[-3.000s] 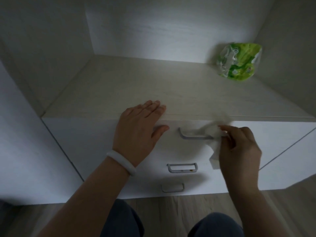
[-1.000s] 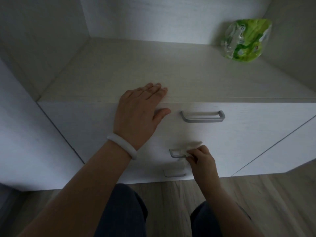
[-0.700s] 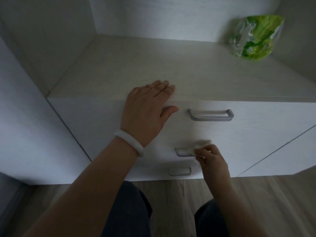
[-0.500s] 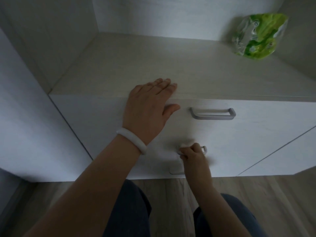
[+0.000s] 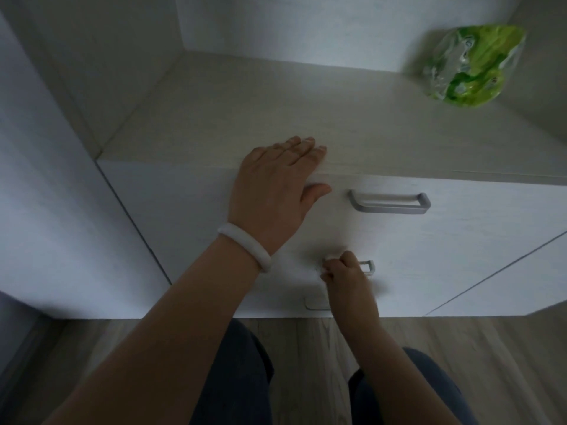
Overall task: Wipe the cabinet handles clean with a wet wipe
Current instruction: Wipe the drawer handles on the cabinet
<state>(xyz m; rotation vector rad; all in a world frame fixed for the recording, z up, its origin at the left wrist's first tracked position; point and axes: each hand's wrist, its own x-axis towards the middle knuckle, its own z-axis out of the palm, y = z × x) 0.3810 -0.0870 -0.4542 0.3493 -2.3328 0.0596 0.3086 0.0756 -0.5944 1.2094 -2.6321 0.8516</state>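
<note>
A pale drawer cabinet [image 5: 478, 240] carries three metal handles one below another. The top handle [image 5: 389, 204] is bare. My right hand [image 5: 345, 273] grips a white wet wipe [image 5: 329, 258] around the left part of the middle handle [image 5: 368, 266]; only the handle's right end shows. The bottom handle [image 5: 316, 304] is half hidden behind my right wrist. My left hand [image 5: 276, 194] rests flat on the cabinet's top front edge, fingers straight, a white bangle on the wrist.
A green wet-wipe pack [image 5: 472, 65] stands at the back right of the cabinet top [image 5: 276, 99], inside a recess with side walls. Wooden floor [image 5: 313, 348] and my knees lie below. A diagonal door seam runs on the right.
My right hand went from the top handle down to the middle one, then slid the wipe from its right part to its left end. The left hand stayed put.
</note>
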